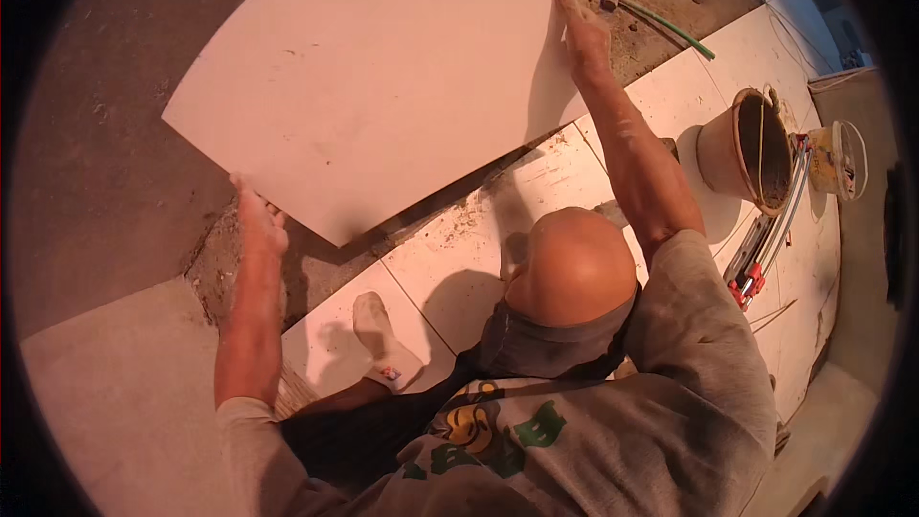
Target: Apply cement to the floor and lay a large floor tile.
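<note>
Floor tiles (550, 177) already lie beside still-uncovered bare ground (637, 50), over which the large pale tile (383, 67) seems not yet set down, left hand (262, 220) clamped on its lower-left edge, right hand (587, 38) on its right.

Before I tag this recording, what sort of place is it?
Probably a room under renovation: pale floor tiles border rough, bare ground, a dirty bucket stands on them, and the left hand and right hand hold a large slab.
</note>
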### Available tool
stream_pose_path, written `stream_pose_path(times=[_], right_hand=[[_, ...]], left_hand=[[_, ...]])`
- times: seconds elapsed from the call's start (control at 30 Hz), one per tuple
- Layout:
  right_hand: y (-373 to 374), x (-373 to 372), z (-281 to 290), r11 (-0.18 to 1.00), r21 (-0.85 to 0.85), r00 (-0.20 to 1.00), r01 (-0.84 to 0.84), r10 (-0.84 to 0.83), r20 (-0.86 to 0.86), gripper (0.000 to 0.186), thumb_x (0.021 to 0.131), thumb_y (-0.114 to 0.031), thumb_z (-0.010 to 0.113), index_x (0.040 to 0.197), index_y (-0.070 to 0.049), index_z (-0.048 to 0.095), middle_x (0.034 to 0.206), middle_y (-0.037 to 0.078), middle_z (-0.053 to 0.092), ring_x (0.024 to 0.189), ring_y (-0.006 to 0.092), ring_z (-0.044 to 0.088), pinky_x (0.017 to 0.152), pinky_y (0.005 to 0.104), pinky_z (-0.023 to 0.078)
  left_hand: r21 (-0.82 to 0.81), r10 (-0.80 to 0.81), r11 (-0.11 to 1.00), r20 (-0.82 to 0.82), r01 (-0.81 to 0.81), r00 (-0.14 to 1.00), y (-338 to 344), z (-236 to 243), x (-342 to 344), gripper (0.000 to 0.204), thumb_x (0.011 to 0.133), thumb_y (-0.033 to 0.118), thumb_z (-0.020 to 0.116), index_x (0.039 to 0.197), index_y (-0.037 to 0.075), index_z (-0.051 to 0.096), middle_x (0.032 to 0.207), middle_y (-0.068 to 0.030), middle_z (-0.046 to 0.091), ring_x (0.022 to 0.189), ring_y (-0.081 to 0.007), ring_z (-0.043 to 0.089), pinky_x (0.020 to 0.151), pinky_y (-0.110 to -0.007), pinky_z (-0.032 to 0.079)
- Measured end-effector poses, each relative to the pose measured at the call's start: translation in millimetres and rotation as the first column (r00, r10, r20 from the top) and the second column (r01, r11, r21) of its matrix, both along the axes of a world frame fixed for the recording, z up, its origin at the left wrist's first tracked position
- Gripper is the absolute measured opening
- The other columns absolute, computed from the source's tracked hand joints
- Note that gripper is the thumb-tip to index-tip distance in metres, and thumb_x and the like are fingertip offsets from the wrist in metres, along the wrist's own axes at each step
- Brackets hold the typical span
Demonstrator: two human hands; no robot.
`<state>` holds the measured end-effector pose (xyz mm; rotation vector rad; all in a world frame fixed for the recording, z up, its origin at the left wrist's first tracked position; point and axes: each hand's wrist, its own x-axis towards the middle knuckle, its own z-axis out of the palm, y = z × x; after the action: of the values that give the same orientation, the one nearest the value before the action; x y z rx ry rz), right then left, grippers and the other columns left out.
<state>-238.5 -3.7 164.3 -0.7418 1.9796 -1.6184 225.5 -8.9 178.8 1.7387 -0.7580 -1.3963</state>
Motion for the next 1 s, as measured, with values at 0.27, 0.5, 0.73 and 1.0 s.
stream_pose_path(times=[0.27,0.5,0.73,1.0], right_hand=[[-0.4,-28.3,-84.2,0.986,0.120,0.993,-0.113,0.111,0.030,0.052,0.086,-0.054,0.059,0.077,-0.002,0.065,0.067,0.005,0.054,0.065,0.0138,0.049,0.060,0.0320,0.041],[-21.1,-19.2,-116.0,0.956,0.177,0.965,-0.235,0.206,0.165,0.048,0.088,-0.049,0.060,0.090,-0.001,0.064,0.073,0.003,0.055,0.069,0.0133,0.050,0.061,0.0315,0.043],[-35.4,-18.8,-128.9,0.946,0.174,0.936,-0.275,0.222,0.274,0.046,0.087,-0.047,0.062,0.093,-0.001,0.064,0.075,0.002,0.055,0.067,0.0132,0.050,0.061,0.0308,0.044],[-34.8,-25.1,-133.7,0.930,0.246,0.946,-0.274,0.215,0.241,0.048,0.088,-0.045,0.063,0.106,0.000,0.063,0.097,0.008,0.063,0.084,0.0153,0.056,0.071,0.0297,0.048]], left_hand=[[-0.157,0.167,0.948,-0.493,-0.276,0.854,10.1,-69.5,-45.7,0.067,0.099,0.054,0.028,0.144,0.005,0.029,0.150,-0.0108,0.031,0.133,-0.0265,0.036,0.112,-0.039,0.027],[-0.237,0.170,0.939,-0.315,-0.251,0.934,16.6,-87.4,-33.1,0.068,0.099,0.055,0.026,0.144,0.004,0.028,0.149,-0.0107,0.032,0.134,-0.0268,0.034,0.112,-0.039,0.027],[-0.091,0.337,0.914,-0.369,-0.395,0.866,9.9,-99.7,-34.5,0.067,0.098,0.055,0.027,0.144,0.006,0.030,0.148,-0.0101,0.033,0.134,-0.0264,0.034,0.112,-0.039,0.028],[0.023,0.368,0.923,-0.338,-0.383,0.866,7.7,-108.8,-35.5,0.066,0.098,0.056,0.028,0.143,0.009,0.032,0.148,-0.0091,0.034,0.134,-0.0270,0.034,0.112,-0.041,0.027]])
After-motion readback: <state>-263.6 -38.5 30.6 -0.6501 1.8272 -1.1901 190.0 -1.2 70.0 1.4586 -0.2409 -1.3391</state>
